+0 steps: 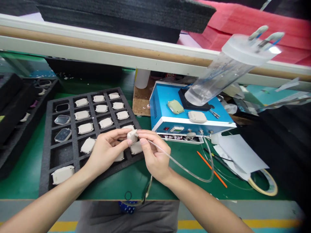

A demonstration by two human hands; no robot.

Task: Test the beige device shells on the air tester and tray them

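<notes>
Bare forearms (58,201) nearest, in from 7 and 5 o'clock. Left hand (105,148) pinches a beige smartwatch case (132,136) near frame centre; right hand (156,157) pinches thin clear tubing (180,167) at its edge. From there: black foam tray (46,145) of beige cases (85,128) at 9; blue control box (161,103) at 2, bearing a pale-green case (175,106) and clear cylinder (212,79); orange stick (212,169), tape roll (273,186) at 4.

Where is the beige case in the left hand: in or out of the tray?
Out: the left hand pinches the beige case above the black tray.
</notes>
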